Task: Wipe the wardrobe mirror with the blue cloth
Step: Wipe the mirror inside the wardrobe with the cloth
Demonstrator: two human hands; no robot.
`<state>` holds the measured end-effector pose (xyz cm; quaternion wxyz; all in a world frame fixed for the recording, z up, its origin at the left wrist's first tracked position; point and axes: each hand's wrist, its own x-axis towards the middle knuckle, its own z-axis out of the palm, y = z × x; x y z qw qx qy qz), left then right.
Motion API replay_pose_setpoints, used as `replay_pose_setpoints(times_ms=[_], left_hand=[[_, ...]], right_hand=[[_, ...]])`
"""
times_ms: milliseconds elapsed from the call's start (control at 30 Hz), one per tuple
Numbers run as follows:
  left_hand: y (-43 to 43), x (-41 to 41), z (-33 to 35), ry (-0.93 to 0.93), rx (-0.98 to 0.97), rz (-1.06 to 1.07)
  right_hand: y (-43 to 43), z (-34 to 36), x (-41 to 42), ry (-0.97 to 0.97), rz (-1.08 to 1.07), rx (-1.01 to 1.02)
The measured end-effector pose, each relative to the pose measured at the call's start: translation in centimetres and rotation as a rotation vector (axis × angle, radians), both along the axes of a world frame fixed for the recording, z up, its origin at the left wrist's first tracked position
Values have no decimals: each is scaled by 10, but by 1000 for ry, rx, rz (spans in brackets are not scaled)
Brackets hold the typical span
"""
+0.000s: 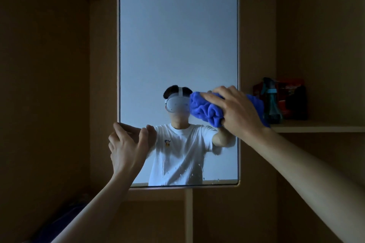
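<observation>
The room was dim, and much of it was hard to read: the brown wardrobe panels (49, 85) fell into shadow, and a dark bluish shape low on the left could not be identified. The tall rectangular wardrobe mirror (177, 35) ran off the top of the view. On the wooden shelf (320, 128) to its right stood a teal spray bottle (271, 102), partly hidden by the cloth, before red and black items too dark to name. The right hand (235, 110) clutched the bunched bright blue cloth (207, 108), apparently pressed to the glass near the mirror's right edge. The left hand (128, 144) curled loosely around the mirror's left edge, holding nothing else. Water droplets (181, 171) streaked the lower glass.
</observation>
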<state>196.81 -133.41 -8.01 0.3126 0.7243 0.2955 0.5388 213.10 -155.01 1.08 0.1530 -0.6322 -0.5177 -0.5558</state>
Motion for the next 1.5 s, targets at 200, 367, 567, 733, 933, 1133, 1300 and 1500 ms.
replay_pose_setpoints(times_ms=[200,367,567,733,933,1133,1300,1500], left_hand=[[2,-1,-4,14,19,4],[2,-7,-4,16,13,-35],[4,-13,0,29,-9,-99],[6,-15,1,65,-3,-98],[10,-10,4,38,-11,-75],[10,-7,1,-18,8,-35],[11,-7,-1,-21,18,-37],[18,-12,7,9,5,-104]], right_hand=[[-4,-68,17,-1,3,-79],[-10,-94,16,7,-34,-152],[-15,-32,8,-20,-37,-40],[-16,45,6,48,-91,67],[-5,57,8,34,-105,143],[0,-24,7,108,-121,114],[2,-75,6,252,-116,125],[7,-66,-8,535,-25,388]])
